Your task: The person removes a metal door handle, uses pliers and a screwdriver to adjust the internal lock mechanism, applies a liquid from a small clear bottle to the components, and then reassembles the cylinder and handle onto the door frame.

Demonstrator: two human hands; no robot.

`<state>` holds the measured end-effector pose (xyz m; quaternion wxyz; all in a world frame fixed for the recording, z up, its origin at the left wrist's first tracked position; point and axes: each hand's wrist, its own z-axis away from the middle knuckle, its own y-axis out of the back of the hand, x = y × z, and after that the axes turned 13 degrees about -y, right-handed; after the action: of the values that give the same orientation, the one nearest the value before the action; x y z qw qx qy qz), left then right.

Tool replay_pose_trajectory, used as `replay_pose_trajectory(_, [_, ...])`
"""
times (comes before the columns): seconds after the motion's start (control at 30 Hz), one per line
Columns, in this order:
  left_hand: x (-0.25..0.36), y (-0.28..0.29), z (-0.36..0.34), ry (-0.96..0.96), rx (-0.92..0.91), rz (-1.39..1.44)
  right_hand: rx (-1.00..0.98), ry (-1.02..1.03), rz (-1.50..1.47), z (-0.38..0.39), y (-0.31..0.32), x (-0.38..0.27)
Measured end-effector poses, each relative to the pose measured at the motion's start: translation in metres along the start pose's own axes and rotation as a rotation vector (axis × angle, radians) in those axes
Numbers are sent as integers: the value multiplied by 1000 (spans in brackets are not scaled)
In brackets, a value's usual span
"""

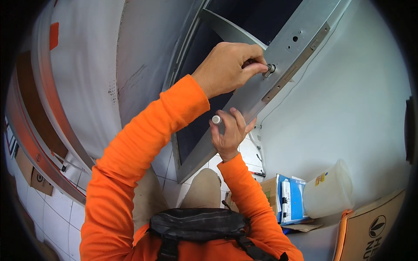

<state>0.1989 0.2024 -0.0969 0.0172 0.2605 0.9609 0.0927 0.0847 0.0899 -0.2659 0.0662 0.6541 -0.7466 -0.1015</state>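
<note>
A grey metal door (261,89) stands ajar in front of me, with a lock plate (283,82) along its edge. My left hand (230,65) is closed in a pinch on a small metal lock cylinder (271,68) that sticks out of the door's face. Below it, my right hand (230,132) grips a short cylindrical piece with a whitish round end (216,119) between thumb and forefinger. The other right fingers are spread near the door's edge. Most of the piece is hidden by the fingers, so its kind is unclear.
Above the lock, the door has a round hole (295,39). At lower right are blue binders (297,198), a translucent white bin (328,189) and a cardboard box (370,230). A white wall (348,108) rises to the right. My black waist bag (198,224) sits at my front.
</note>
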Motion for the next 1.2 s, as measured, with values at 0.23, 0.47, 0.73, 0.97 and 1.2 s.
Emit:
replay_pose_trajectory(0.23, [-1, -14, 8, 34, 118, 18, 17, 7, 24, -1, 0, 9])
replay_pose_trajectory(0.47, [-16, -21, 3, -174, 119, -5, 8, 5, 58, 3, -1, 13])
replay_pose_trajectory(0.73, [-6, -10, -1, -9, 57, -4, 9, 10, 117, 4, 0, 22])
replay_pose_trajectory(0.97, [1, 18, 8, 301, 142, 380, -12, -25, 92, 3, 2, 24])
replay_pose_trajectory(1.2, [19, 24, 28, 510, 220, 667, -39, -99, 21, 1, 15, 6])
